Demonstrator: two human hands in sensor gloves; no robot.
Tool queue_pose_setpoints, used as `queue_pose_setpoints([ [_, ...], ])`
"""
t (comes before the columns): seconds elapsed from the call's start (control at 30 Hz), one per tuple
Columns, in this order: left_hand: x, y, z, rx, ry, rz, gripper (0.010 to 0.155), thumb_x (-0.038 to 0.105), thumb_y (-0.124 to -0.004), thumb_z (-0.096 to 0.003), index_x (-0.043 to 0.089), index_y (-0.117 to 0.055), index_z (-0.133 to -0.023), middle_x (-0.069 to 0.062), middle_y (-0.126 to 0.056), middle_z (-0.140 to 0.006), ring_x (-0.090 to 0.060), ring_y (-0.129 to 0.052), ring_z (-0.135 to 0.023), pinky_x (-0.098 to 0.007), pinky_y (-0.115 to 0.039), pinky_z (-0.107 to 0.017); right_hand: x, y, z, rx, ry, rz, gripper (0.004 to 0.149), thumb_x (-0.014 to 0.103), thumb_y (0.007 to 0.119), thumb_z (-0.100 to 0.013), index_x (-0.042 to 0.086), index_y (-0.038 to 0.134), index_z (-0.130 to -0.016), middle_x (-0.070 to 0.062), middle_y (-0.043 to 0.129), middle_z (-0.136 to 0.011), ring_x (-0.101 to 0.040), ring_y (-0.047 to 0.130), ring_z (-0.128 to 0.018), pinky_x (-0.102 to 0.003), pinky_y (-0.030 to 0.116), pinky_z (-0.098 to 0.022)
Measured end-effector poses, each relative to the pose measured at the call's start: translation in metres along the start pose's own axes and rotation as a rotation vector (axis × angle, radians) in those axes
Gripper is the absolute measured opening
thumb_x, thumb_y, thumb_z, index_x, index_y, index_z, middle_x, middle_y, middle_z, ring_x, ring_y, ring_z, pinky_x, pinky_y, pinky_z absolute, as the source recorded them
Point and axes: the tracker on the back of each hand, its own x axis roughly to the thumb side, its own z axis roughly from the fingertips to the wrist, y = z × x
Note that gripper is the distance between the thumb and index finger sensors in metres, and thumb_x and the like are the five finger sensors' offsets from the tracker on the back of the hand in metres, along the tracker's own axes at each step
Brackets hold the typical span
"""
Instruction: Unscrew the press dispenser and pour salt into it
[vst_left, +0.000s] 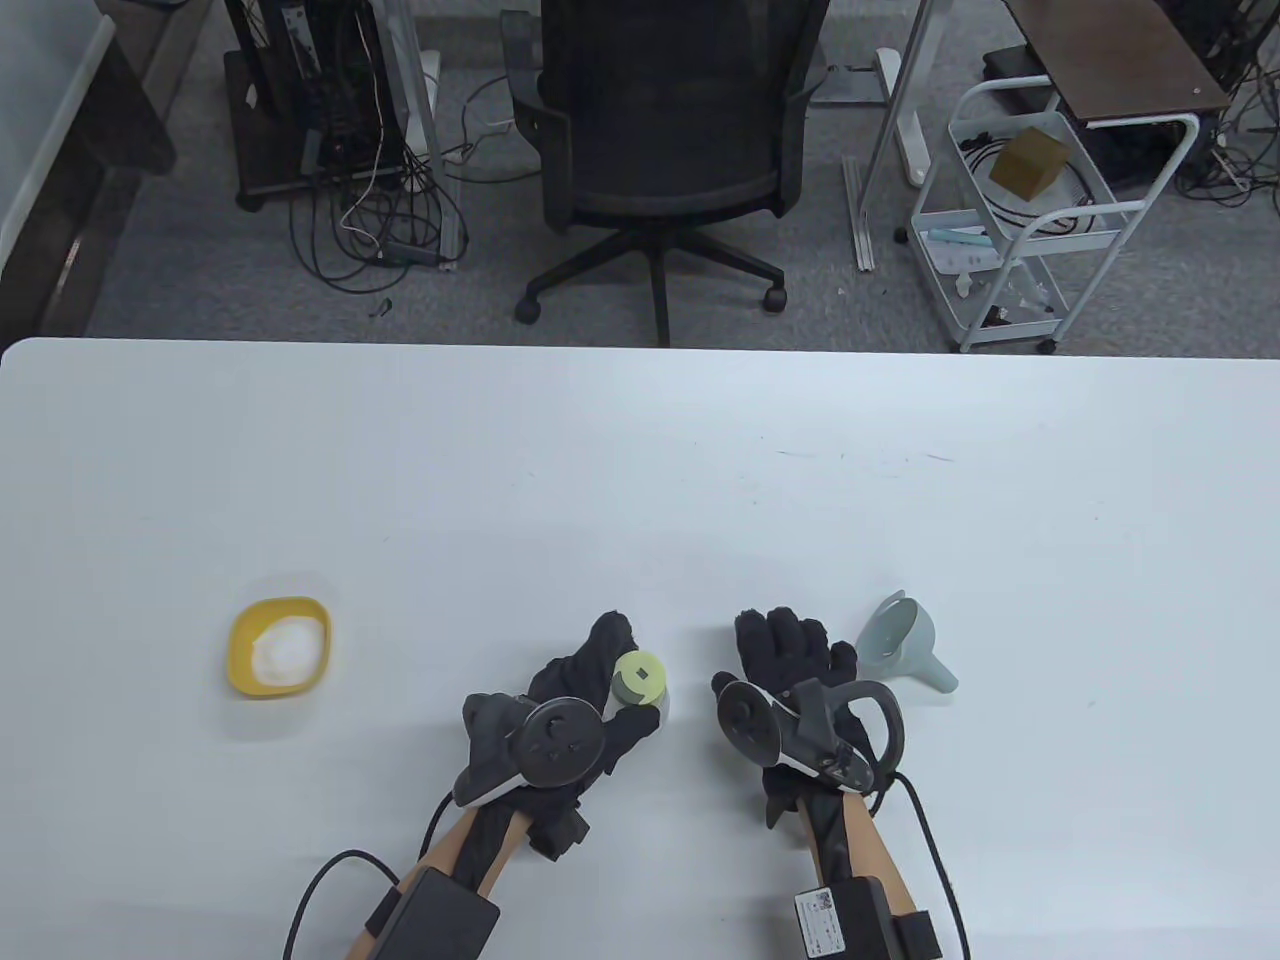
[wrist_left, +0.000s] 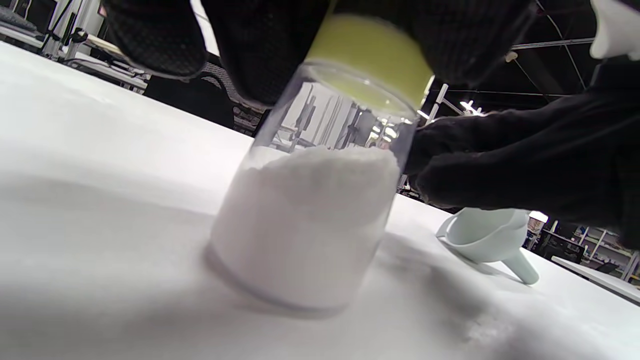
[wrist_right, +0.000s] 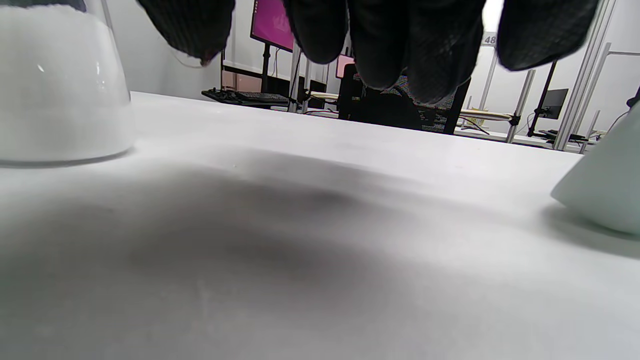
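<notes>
Left wrist view: left hand (wrist_left: 350, 40) clamped round dispenser (wrist_left: 310, 200) near table (vst_left: 640, 450) front edge; right hand (vst_left: 785, 665) slack, empty; risks tipping, spilling salt.

On the white worktop (vst_left: 640, 480): one clear press dispenser (vst_left: 640, 685) with one yellow-green cap (wrist_left: 372, 55), one yellow bowl (vst_left: 279, 645) of white salt (vst_left: 288, 646), and one pale blue-green funnel (vst_left: 905, 643). Two black-gloved hands are at it, one left hand (vst_left: 585, 705) and one right hand (vst_left: 795, 680), each with one tracker strapped to its back, two trackers in all. Behind the worktop stand one black office chair (vst_left: 660, 150) and one white wire cart (vst_left: 1040, 215) holding one brown box (vst_left: 1030, 162).
</notes>
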Motion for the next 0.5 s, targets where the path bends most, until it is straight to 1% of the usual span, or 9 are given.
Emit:
queue_pose_setpoints([
  [0.1, -0.008, -0.003, 0.001, -0.04, 0.044, 0.066, 0.111, 0.055, -0.081, -0.0486, -0.009, -0.025, -0.119, -0.028, -0.062, -0.117, -0.046, -0.08, -0.1, -0.066, -0.071, -0.067, 0.0, 0.0, 0.0, 0.001, -0.001, 0.003, 0.072, 0.044, 0.061, -0.065, -0.004, 0.046, -0.116, -0.038, 0.055, -0.112, -0.063, 0.064, -0.094, -0.079, 0.056, -0.061],
  [0.2, -0.022, -0.012, 0.001, -0.122, 0.116, 0.102, 0.119, 0.061, -0.081, -0.0458, -0.008, -0.02, -0.121, -0.043, -0.044, -0.121, -0.066, -0.06, -0.104, -0.076, -0.059, -0.067, 0.0, 0.0, 0.0, 0.001, 0.0, -0.006, 0.071, 0.044, 0.061, -0.065, -0.004, 0.046, -0.116, -0.038, 0.055, -0.112, -0.063, 0.064, -0.094, -0.079, 0.056, -0.061],
  [0.23, -0.027, -0.015, 0.0, -0.15, 0.138, 0.104, 0.12, 0.063, -0.081, -0.0447, -0.007, -0.02, -0.122, -0.044, -0.042, -0.12, -0.068, -0.058, -0.104, -0.078, -0.057, -0.066, 0.0, 0.0, 0.0, 0.0, -0.001, -0.007, 0.072, 0.044, 0.061, -0.065, -0.004, 0.046, -0.116, -0.038, 0.055, -0.112, -0.063, 0.064, -0.094, -0.079, 0.056, -0.061],
  [0.33, -0.037, -0.024, -0.003, -0.191, 0.166, 0.161, 0.12, 0.064, -0.082, -0.0417, -0.003, -0.024, -0.123, -0.042, -0.047, -0.12, -0.067, -0.063, -0.101, -0.079, -0.057, -0.065, -0.001, -0.001, 0.0, -0.006, 0.001, -0.015, 0.071, 0.044, 0.061, -0.065, -0.004, 0.046, -0.116, -0.038, 0.055, -0.112, -0.062, 0.064, -0.094, -0.079, 0.056, -0.061],
  [0.37, -0.038, -0.028, -0.003, -0.21, 0.169, 0.171, 0.12, 0.065, -0.083, -0.0409, -0.001, -0.026, -0.123, -0.041, -0.048, -0.12, -0.067, -0.063, -0.101, -0.079, -0.054, -0.065, -0.002, -0.001, 0.0, -0.007, 0.002, -0.024, 0.072, 0.044, 0.061, -0.065, -0.004, 0.046, -0.116, -0.038, 0.055, -0.112, -0.062, 0.064, -0.094, -0.079, 0.056, -0.061],
  [0.4, -0.037, -0.029, -0.003, -0.218, 0.165, 0.162, 0.119, 0.065, -0.083, -0.0404, 0.0, -0.027, -0.124, -0.04, -0.048, -0.12, -0.067, -0.06, -0.101, -0.079, -0.051, -0.065, -0.002, -0.001, 0.0, -0.008, 0.002, -0.029, 0.072, 0.044, 0.061, -0.065, -0.004, 0.046, -0.116, -0.038, 0.056, -0.112, -0.062, 0.064, -0.094, -0.079, 0.056, -0.061],
  [0.5, -0.033, -0.034, -0.002, -0.198, 0.17, 0.086, 0.118, 0.067, -0.082, -0.0394, 0.003, -0.029, -0.124, -0.035, -0.051, -0.121, -0.064, -0.061, -0.102, -0.078, -0.052, -0.065, -0.003, -0.001, 0.0, -0.006, 0.002, -0.038, 0.072, 0.044, 0.061, -0.065, -0.004, 0.046, -0.116, -0.038, 0.056, -0.112, -0.062, 0.064, -0.094, -0.079, 0.056, -0.061],
])
